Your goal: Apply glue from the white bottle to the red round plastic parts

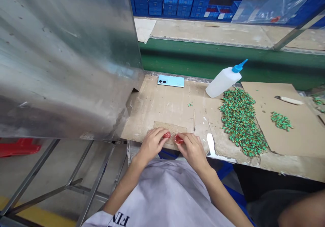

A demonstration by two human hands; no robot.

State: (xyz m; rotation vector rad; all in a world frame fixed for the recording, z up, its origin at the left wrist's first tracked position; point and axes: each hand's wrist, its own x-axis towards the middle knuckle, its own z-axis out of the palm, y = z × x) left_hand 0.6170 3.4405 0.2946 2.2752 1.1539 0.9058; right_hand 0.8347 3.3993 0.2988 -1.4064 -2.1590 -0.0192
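Near the table's front edge, my left hand (152, 143) grips a small red speckled piece (167, 135) between thumb and fingers. Just to its right, my right hand (192, 147) pinches a round red piece with a pale rim (178, 139). The two pieces are apart, over a rough brown mat (164, 124). A thin pointed stick (194, 120) lies beyond my right hand. Further right spreads a large heap of small green and gold pieces (240, 118).
A white bottle with a blue nozzle (222, 82) leans behind the heap. A light blue phone (175, 81) lies at the back. Cardboard (304, 125) at right holds a knife (289, 100) and a smaller green pile (281, 121). A metal panel (68, 61) stands left; another person's arm (303, 210) is lower right.
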